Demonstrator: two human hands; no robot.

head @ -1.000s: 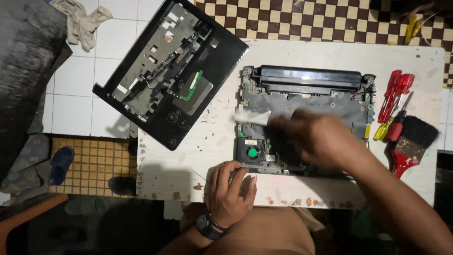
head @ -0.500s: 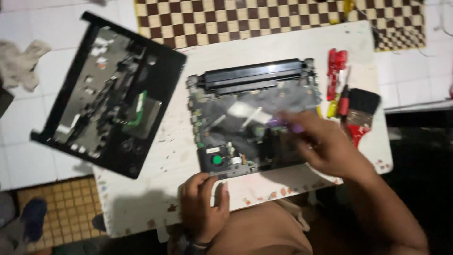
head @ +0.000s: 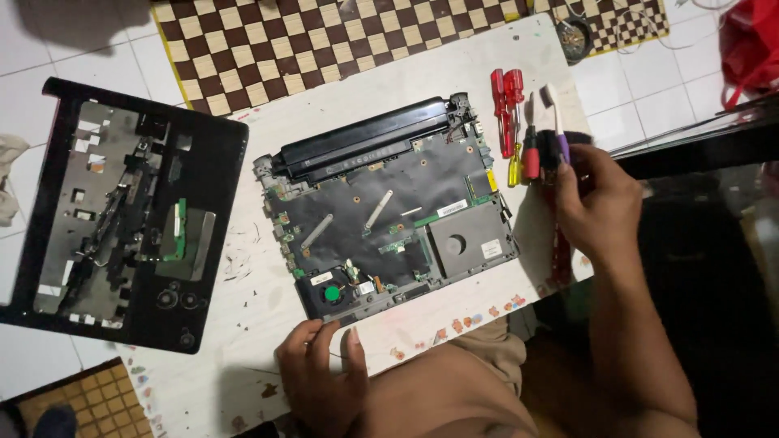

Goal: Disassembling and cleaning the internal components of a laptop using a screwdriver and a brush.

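The right hand [head: 596, 207] is closed on a purple-handled tool [head: 558, 130] at three o'clock of the opened laptop base [head: 389, 215]. The left hand [head: 320, 377] rests open on the tabletop [head: 243, 324] at six o'clock; pressing the base's near edge would steady it.

I saw the opened laptop base [head: 389, 219] lying mid-table [head: 243, 284], with the detached cover panel [head: 122, 211] to its left, overhanging the table's edge. The screwdrivers [head: 510, 113] lay to its right. My right hand [head: 596, 207] was beside those tools; my left hand [head: 320, 377] rested at the table's near edge, just before the base.
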